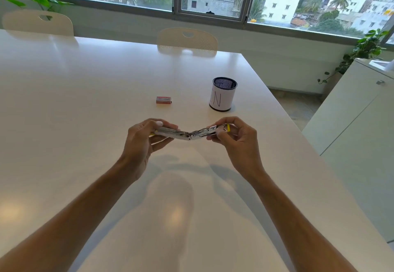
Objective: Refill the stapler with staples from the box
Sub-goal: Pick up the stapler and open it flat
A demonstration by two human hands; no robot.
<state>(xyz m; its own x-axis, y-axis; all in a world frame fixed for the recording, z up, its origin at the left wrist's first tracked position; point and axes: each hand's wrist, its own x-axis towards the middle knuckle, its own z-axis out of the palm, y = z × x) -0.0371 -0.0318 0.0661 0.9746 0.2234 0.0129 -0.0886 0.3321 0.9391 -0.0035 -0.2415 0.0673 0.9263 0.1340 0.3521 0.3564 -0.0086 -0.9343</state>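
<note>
- Stapler (188, 133) held above the table (85, 101), hinged wide open, long axis left-right.
- Left hand (141, 141) clamps one half, right hand (235, 137) pinches the other.
- Box (163, 100) lies beyond, nearer the left hand, beside the cup (223, 94).

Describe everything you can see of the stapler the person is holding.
The stapler is small, made of shiny silver metal, with yellow parts at both far ends. It is swung fully open at its hinge, so the two halves lie almost in one line, sagging slightly at the middle. It is held in the air above the white table. The left hand grips one half, the right hand the other. Whether staples are inside cannot be seen.
</note>
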